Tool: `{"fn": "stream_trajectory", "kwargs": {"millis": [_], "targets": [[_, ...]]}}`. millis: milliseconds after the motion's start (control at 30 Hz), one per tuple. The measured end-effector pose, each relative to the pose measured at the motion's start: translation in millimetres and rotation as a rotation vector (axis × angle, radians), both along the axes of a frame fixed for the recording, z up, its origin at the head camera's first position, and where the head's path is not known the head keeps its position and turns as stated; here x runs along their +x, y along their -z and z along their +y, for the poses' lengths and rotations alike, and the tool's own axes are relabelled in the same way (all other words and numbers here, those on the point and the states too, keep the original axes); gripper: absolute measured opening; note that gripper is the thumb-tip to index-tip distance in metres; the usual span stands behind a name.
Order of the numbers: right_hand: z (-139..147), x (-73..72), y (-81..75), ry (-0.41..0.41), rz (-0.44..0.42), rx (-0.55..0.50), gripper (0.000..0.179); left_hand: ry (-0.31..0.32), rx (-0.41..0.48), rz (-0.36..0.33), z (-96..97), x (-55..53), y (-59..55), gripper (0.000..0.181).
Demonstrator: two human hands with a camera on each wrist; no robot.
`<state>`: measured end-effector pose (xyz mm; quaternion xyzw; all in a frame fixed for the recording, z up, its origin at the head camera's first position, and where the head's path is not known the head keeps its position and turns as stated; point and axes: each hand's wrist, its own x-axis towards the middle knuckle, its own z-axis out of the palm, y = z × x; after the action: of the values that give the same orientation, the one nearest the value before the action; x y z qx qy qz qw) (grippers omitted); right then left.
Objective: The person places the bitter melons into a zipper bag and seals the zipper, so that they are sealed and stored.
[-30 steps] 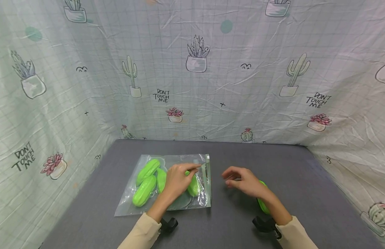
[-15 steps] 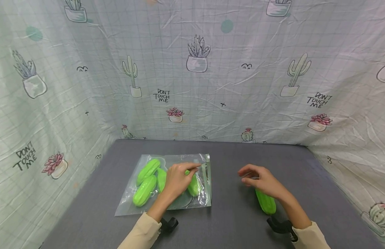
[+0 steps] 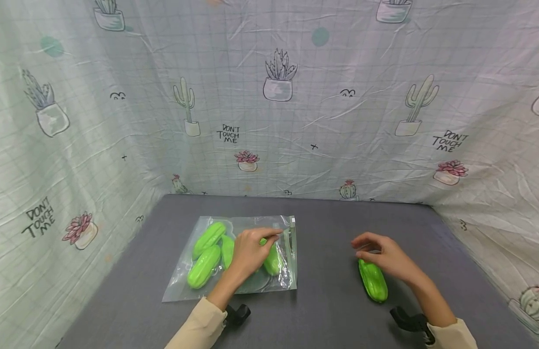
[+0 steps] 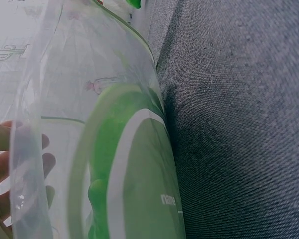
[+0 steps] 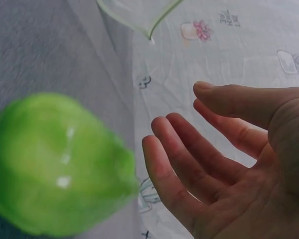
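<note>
My left hand lies over a clear zip bag, pinching its upper layer near the zip end. In the left wrist view, the fingers show at the raised plastic, which stands away from the table. Several bright green, cucumber-shaped pieces lie inside the bag. To the right, one more glossy green cucumber-shaped piece rests on the table. My right hand hovers at its far end, fingers loosely bent and holding nothing. In the right wrist view a gap separates the fingers from that green piece.
A dark grey cloth-covered table carries everything. Pale curtains printed with potted cacti hang behind it and along both sides. Black wrist mounts sit under each forearm, close above the tabletop.
My right hand has moved rightward from beside the bag to the far end of the loose green piece, uncovering most of it. The left hand and the bag have stayed in place.
</note>
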<state>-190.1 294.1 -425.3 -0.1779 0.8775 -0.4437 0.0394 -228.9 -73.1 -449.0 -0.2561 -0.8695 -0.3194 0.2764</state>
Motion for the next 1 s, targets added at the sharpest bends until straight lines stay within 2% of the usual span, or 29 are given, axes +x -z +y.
{"fn": "stream_trajectory", "kwargs": {"millis": [300,500,700,867,1000], "targets": [[18,2.8,11.6,0.056,0.042,0.041,0.029,-0.001,-0.005,0.002,0.6,-1.7,2.9,0.017],[25,4.9,11.1,0.089,0.07,0.064,0.028,-0.004,-0.011,-0.014,-0.1,-2.2,2.8,0.017],[31,8.8,12.7,0.139,0.097,0.135,0.029,-0.004,-0.014,-0.027,0.7,-2.3,2.7,0.017],[37,11.0,15.3,0.194,0.076,0.185,0.032,0.002,-0.005,-0.014,1.0,-1.7,1.8,0.017],[42,12.1,18.7,0.202,0.024,0.185,0.04,0.004,0.004,-0.004,1.0,-1.1,1.8,0.018]]}}
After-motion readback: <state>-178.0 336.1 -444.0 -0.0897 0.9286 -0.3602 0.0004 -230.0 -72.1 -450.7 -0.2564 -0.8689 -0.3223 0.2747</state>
